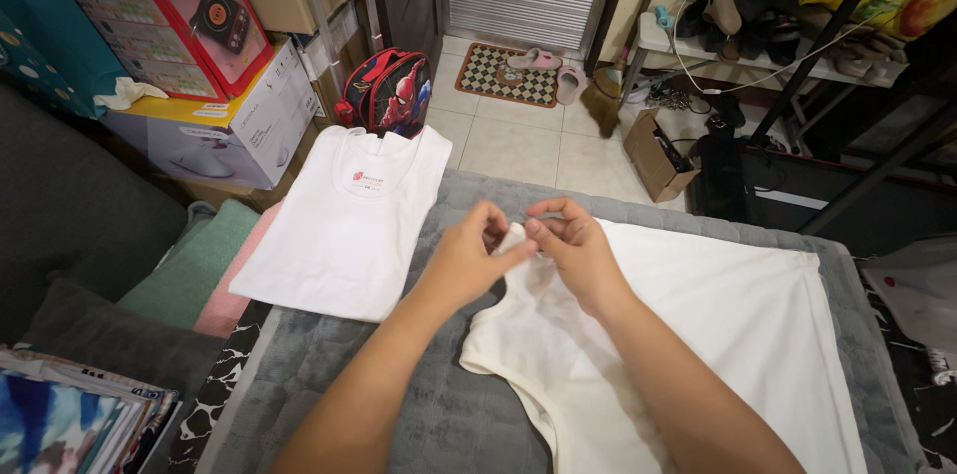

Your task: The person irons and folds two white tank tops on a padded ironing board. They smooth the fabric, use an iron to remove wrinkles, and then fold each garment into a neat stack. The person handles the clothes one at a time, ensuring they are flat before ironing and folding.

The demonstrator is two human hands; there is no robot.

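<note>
A cream sleeveless top lies spread flat on a grey quilted surface, its neck end toward the left. My left hand and my right hand meet at its shoulder strap, both pinching the fabric there between fingers and thumb. A folded white tank top lies to the left of my hands, partly over the grey surface's far left corner.
Folded green and pink cloths sit under the white top's left side. Stacked cardboard boxes and a red-and-blue character bag stand beyond. A tiled floor, doormat, slippers, a shoe shelf and a black metal rack lie ahead.
</note>
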